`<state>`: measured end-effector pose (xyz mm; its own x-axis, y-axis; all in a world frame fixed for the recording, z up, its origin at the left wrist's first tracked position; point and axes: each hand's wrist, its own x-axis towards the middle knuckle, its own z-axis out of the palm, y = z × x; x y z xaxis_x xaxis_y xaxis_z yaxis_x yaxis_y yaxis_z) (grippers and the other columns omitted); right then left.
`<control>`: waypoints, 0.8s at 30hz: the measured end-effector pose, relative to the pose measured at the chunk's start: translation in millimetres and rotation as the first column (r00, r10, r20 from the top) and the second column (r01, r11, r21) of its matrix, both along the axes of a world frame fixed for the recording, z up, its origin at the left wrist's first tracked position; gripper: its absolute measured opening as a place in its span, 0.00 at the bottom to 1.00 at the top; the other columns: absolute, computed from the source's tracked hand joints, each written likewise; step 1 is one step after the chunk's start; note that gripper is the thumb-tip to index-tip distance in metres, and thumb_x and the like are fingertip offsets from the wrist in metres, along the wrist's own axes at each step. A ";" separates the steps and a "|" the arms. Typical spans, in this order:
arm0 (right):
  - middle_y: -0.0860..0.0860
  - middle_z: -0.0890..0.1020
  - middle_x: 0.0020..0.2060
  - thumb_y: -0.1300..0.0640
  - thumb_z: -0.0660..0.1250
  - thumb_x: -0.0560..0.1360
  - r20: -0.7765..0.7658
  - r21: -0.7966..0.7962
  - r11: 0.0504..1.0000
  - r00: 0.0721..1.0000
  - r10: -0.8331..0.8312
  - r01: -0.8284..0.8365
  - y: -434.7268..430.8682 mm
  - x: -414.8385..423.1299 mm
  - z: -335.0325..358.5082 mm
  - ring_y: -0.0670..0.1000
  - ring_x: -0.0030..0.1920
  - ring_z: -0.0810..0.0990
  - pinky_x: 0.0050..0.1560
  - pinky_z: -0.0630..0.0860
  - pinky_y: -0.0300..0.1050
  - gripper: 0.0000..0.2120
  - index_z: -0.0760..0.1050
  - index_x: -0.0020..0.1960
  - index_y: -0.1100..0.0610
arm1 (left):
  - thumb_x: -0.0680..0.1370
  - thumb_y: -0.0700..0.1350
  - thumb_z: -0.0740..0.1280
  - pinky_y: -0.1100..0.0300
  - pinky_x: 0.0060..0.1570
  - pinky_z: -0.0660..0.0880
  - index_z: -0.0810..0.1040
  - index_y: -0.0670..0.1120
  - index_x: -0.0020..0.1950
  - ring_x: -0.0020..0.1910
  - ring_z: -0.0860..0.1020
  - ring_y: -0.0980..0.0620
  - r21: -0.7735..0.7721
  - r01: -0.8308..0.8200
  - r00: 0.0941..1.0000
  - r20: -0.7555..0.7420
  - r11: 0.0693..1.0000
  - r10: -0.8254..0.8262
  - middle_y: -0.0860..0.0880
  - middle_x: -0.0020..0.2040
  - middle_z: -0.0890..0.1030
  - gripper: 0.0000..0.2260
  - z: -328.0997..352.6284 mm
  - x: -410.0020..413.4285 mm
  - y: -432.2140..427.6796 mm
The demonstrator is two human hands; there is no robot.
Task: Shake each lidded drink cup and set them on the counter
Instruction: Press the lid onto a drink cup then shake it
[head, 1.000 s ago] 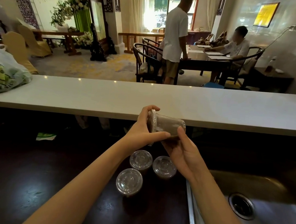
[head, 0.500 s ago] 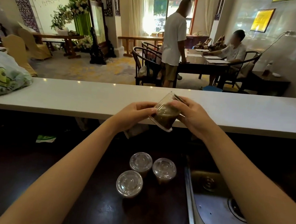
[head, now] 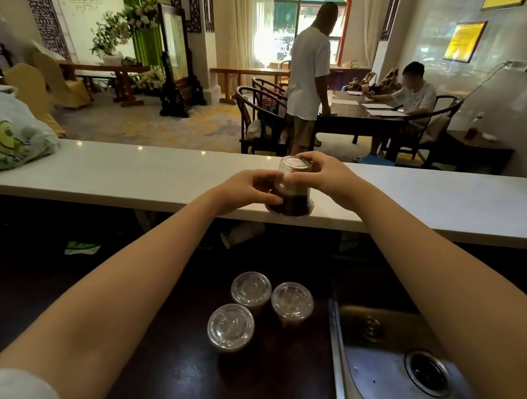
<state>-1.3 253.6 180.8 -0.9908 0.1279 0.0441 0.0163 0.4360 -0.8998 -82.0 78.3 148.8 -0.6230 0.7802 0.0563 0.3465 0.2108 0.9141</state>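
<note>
As the items run from largest to smallest: white table [head: 129,173], spanning the view, with a plastic bag [head: 4,135] at its left end. Dark table [head: 175,367], lower and nearer, with a steel sink [head: 384,371] set into its right side. Left hand [head: 243,191], fingers curled round the lidded end of the inverted cup [head: 291,186]. Right hand [head: 325,176], gripping the cup's upturned base. The cup is lid-down at the white table's near edge, its dark drink pooled against the lid; whether it rests there or hangs just above cannot be told. Three lidded cups [head: 251,289], upright and clustered on the dark table beside the sink. Hazards, as judged: a squeeze could pop the loaded lid; so near the edge, a released cup could tip off.
</note>
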 end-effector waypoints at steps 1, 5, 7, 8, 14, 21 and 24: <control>0.54 0.73 0.62 0.55 0.73 0.70 0.010 0.017 1.000 1.000 0.002 -0.002 -0.2 -1.5 -1.0 0.52 0.60 0.71 0.57 0.71 0.44 0.31 0.65 0.70 0.56 | 0.73 0.34 0.69 0.67 0.49 0.76 0.73 0.45 0.66 0.57 0.77 0.56 -0.002 0.004 1.000 0.009 1.000 -0.004 0.50 0.58 0.79 0.21 -1.8 -1.2 0.7; 0.55 0.72 0.65 0.55 0.72 0.71 0.023 0.051 0.999 1.000 -0.015 0.014 -1.1 -6.2 -4.1 0.51 0.59 0.70 0.55 0.71 0.42 0.32 0.64 0.70 0.57 | 0.74 0.33 0.68 0.67 0.49 0.76 0.73 0.48 0.62 0.54 0.77 0.59 -0.013 0.004 0.999 0.042 1.000 -0.003 0.54 0.55 0.79 0.20 -5.8 -4.8 4.7; 0.56 0.71 0.66 0.55 0.72 0.71 0.035 0.050 0.998 0.999 -0.029 0.027 -0.7 -7.0 -6.1 0.54 0.62 0.70 0.57 0.71 0.43 0.32 0.64 0.71 0.57 | 0.74 0.33 0.68 0.63 0.54 0.75 0.73 0.48 0.63 0.55 0.77 0.58 -0.022 0.007 0.998 0.055 1.000 -0.006 0.53 0.55 0.79 0.20 -8.1 -6.9 6.9; 0.56 0.71 0.67 0.55 0.72 0.71 0.039 0.046 0.998 0.999 -0.034 0.032 -0.3 -7.0 -6.9 0.55 0.64 0.70 0.58 0.71 0.44 0.31 0.64 0.71 0.57 | 0.74 0.34 0.68 0.62 0.56 0.75 0.73 0.48 0.63 0.55 0.77 0.58 -0.022 0.008 0.998 0.058 1.000 -0.006 0.53 0.56 0.79 0.20 -9.7 -8.0 7.1; 0.56 0.70 0.67 0.53 0.71 0.72 0.018 0.015 0.995 0.995 -0.100 0.099 5.0 -2.9 -10.5 0.56 0.66 0.69 0.58 0.70 0.44 0.31 0.63 0.71 0.57 | 0.75 0.40 0.69 0.60 0.63 0.69 0.70 0.46 0.70 0.62 0.73 0.55 0.053 -0.079 0.997 0.007 0.995 0.079 0.50 0.64 0.75 0.23 -24.3 -3.3 5.9; 0.55 0.71 0.66 0.52 0.71 0.72 -0.018 -0.046 0.992 0.993 -0.120 0.119 8.0 -0.1 -9.7 0.51 0.57 0.71 0.52 0.72 0.41 0.31 0.64 0.71 0.58 | 0.78 0.48 0.65 0.52 0.71 0.64 0.61 0.48 0.75 0.71 0.66 0.51 0.198 -0.160 0.987 0.059 0.967 0.151 0.48 0.73 0.67 0.27 -54.4 11.4 9.8; 0.55 0.72 0.65 0.53 0.71 0.72 -0.017 -0.120 0.986 0.993 -0.116 0.113 8.5 0.3 -7.7 0.52 0.58 0.73 0.48 0.75 0.38 0.31 0.65 0.70 0.59 | 0.78 0.54 0.63 0.48 0.69 0.66 0.58 0.52 0.76 0.72 0.65 0.47 0.324 -0.189 0.930 0.363 0.927 0.062 0.47 0.75 0.63 0.28 -66.0 21.9 13.9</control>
